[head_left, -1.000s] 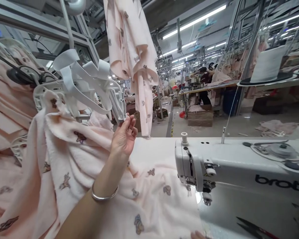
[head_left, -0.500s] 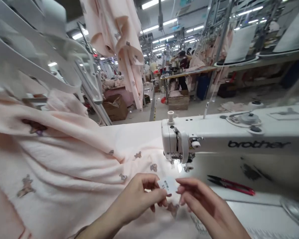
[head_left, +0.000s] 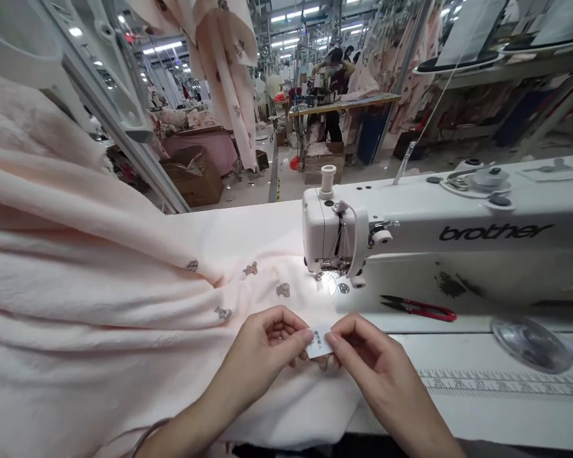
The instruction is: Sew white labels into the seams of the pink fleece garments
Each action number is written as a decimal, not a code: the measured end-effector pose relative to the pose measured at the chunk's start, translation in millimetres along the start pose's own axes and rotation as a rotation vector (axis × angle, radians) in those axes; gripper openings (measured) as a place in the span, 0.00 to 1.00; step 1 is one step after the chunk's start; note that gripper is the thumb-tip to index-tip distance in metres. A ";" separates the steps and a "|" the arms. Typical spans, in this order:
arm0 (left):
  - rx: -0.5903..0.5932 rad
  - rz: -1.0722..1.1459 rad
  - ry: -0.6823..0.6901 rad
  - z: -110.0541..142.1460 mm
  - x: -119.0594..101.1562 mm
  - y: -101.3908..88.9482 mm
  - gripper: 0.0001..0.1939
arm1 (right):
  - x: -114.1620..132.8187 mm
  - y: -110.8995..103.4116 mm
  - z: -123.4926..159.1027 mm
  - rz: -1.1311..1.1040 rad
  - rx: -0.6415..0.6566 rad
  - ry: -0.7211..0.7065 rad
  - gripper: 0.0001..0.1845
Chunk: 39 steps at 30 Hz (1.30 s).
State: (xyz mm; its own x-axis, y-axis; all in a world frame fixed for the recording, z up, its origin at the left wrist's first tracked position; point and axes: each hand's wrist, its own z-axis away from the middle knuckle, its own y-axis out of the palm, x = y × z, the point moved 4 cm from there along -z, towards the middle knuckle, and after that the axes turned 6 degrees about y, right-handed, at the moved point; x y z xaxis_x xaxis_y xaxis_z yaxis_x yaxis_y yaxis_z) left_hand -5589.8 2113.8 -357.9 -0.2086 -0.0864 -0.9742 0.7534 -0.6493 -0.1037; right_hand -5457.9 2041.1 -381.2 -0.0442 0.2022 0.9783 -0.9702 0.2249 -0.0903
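Note:
Between my two hands is a small white printed label (head_left: 319,345). My left hand (head_left: 272,343) pinches its left edge between thumb and fingers. On the other edge, my right hand (head_left: 367,353) closes thumb and forefinger. Under both hands lies pale pink plush fabric (head_left: 172,356) with small bear prints, spread across the table and heaped at the left. Its far part reaches beneath the lit needle area of a white sewing machine (head_left: 334,235), just beyond my hands.
Red-handled thread snips (head_left: 423,308) lie on the machine bed to the right. Closer in are a clear round disc (head_left: 530,343) and a printed ruler strip (head_left: 496,385). Thread cones (head_left: 472,38) stand behind. A person (head_left: 334,70) works at another table farther back.
My right hand has closed onto the label's right edge, where its fingers were looser before. The view has tilted down, so the machine sits higher in the picture.

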 end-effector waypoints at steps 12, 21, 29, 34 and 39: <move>-0.029 -0.456 -0.043 -83.4 35.0 -5.7 0.09 | -52.7 -14.2 -13.8 0.703 -0.268 -0.472 0.06; -0.018 -0.388 -0.062 -92.9 45.0 6.8 0.08 | -46.9 -22.8 -27.5 0.706 -0.386 -0.468 0.08; 0.003 -0.478 -0.042 -93.9 43.2 7.4 0.09 | -56.6 -17.1 -24.6 0.785 -0.362 -0.510 0.19; -0.030 -0.500 -0.030 -93.9 43.2 7.5 0.09 | -61.1 -15.8 -25.6 0.818 -0.348 -0.482 0.20; -0.041 -0.503 -0.034 -93.5 43.4 7.9 0.08 | -56.2 -16.5 -25.7 0.850 -0.372 -0.507 0.20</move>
State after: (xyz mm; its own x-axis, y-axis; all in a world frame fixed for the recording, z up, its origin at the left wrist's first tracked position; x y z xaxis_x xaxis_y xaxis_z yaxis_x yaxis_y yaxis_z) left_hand -5534.6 2175.6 -419.7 -0.5715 0.2042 -0.7948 0.5784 -0.5867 -0.5667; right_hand -5433.2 2050.6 -439.5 -0.8524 0.0275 0.5222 -0.4434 0.4916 -0.7495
